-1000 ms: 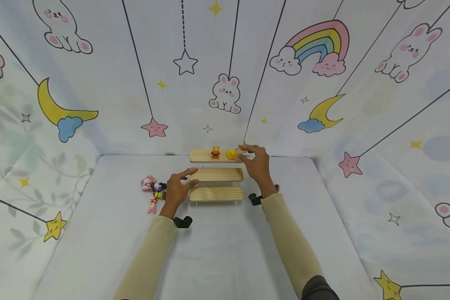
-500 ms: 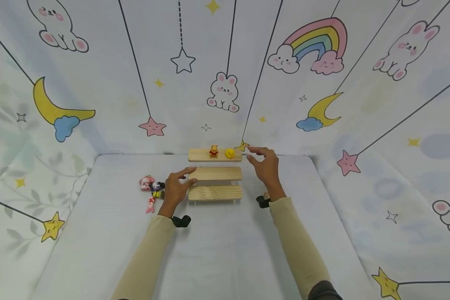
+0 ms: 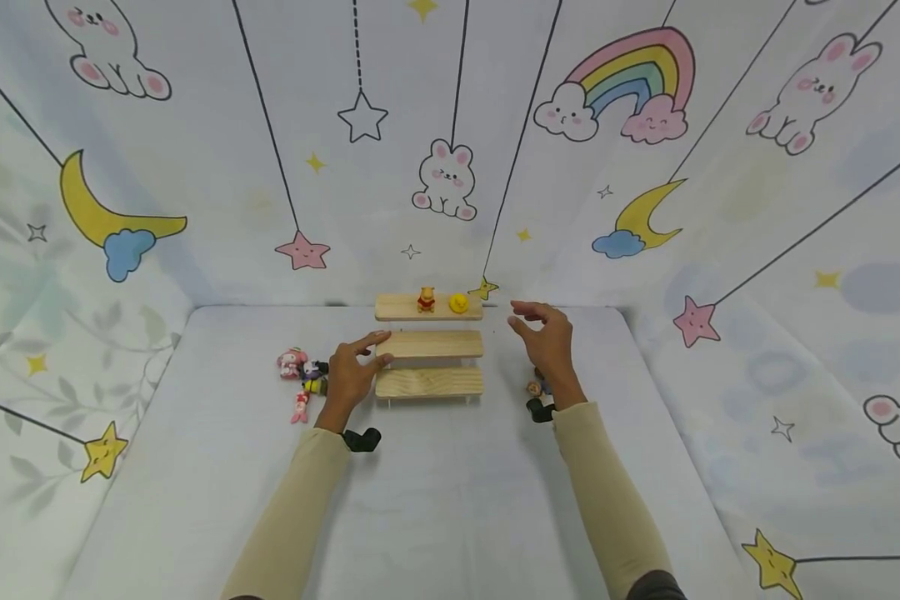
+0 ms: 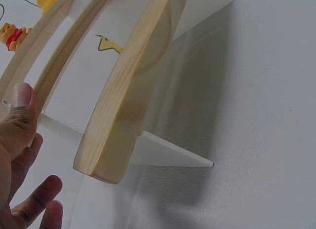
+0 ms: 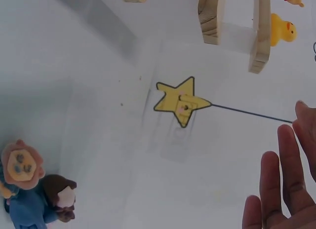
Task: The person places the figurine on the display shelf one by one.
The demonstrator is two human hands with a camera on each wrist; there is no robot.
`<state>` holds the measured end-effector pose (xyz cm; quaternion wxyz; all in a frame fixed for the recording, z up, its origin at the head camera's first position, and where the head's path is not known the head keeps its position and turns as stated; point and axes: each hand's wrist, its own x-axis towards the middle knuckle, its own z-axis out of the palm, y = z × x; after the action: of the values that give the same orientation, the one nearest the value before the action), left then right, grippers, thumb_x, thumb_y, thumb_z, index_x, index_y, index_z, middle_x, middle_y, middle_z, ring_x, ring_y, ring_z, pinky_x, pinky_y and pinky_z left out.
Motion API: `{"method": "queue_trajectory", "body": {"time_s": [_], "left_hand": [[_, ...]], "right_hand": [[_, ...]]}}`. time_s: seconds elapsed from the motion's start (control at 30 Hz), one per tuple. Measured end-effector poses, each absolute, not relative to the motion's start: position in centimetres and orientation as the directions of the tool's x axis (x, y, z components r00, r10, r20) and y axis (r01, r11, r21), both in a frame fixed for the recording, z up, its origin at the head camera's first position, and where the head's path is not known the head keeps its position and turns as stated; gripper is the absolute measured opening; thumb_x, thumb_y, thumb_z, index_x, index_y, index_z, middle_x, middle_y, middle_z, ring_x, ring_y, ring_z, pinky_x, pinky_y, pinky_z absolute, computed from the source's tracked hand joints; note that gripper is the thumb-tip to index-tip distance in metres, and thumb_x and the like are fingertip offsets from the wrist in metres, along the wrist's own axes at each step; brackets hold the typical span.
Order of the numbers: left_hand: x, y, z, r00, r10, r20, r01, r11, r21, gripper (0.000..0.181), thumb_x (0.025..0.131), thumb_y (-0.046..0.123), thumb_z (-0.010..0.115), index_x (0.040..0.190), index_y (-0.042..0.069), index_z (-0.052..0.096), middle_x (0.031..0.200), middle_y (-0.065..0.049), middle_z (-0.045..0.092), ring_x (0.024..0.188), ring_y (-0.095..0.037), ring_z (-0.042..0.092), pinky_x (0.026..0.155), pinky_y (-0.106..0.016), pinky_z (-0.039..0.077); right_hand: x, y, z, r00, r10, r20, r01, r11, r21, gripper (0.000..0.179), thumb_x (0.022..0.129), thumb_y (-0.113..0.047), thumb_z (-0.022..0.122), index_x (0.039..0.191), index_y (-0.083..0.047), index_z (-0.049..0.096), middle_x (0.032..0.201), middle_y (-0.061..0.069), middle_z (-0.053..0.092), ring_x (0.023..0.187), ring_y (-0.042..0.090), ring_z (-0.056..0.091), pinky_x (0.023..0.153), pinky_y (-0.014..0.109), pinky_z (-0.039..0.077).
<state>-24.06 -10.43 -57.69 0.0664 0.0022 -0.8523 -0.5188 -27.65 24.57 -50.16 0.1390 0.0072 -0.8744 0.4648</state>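
My left hand (image 3: 351, 377) holds the left end of the middle plank (image 3: 435, 344) of a three-step wooden shelf. In the left wrist view its thumb (image 4: 23, 103) lies against that plank's end, and the other fingers are partly behind it. Off the shelf's right side, my right hand (image 3: 547, 342) is raised with fingers apart and nothing between them. A Winnie the Pooh figure (image 3: 426, 300) and a yellow duck (image 3: 458, 303) stand on the top plank (image 3: 394, 307). The bottom plank (image 3: 429, 384) carries nothing.
Several small figures (image 3: 292, 363) lie in a cluster left of the shelf. Below my right hand more figures (image 5: 22, 165) sit on the white cloth (image 3: 435, 500), partly hidden by the wrist in the head view. A printed cloth wall (image 3: 390, 200) rises behind the shelf.
My right hand has drawn away from the top plank beside the duck, moving right and slightly toward me. My left hand keeps its hold on the middle plank.
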Motion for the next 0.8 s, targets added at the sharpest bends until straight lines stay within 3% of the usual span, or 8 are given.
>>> {"method": "queue_trajectory", "body": {"time_s": [0.27,0.57,0.8], "left_hand": [[-24.1,-10.4,-57.6,-0.992,-0.070,0.108,0.064,0.458,0.886,0.046,0.093,0.032,0.081,0.138,0.031,0.074,0.147,0.000,0.068,0.124,-0.034,0.062,0.106,-0.056,0.048],[-24.0,-10.3,-57.3,-0.994,-0.072,0.087,0.045,0.452,0.891,0.045,0.094,0.030,0.081,0.138,0.030,0.073,0.149,-0.001,0.067,0.126,-0.035,0.062,0.107,-0.056,0.048],[-24.0,-10.3,-57.4,-0.994,-0.073,0.087,0.045,0.449,0.892,0.044,0.094,0.030,0.081,0.137,0.030,0.074,0.148,0.000,0.068,0.125,-0.035,0.062,0.107,-0.056,0.048]], "right_hand": [[-27.1,26.2,-51.4,-0.969,0.124,0.213,-0.104,0.578,-0.810,0.029,0.098,-0.020,0.079,0.126,-0.014,0.078,0.123,0.009,0.077,0.119,0.031,0.063,0.112,0.053,0.044],[-26.2,27.6,-53.1,-0.981,0.130,0.144,-0.042,0.584,-0.810,0.027,0.097,-0.021,0.081,0.123,-0.017,0.079,0.123,0.006,0.078,0.116,0.028,0.065,0.099,0.048,0.051],[-25.3,28.3,-54.6,-0.987,0.130,0.098,0.000,0.606,-0.796,0.028,0.097,-0.023,0.081,0.124,-0.017,0.079,0.124,0.006,0.077,0.115,0.028,0.063,0.098,0.046,0.049]]}}
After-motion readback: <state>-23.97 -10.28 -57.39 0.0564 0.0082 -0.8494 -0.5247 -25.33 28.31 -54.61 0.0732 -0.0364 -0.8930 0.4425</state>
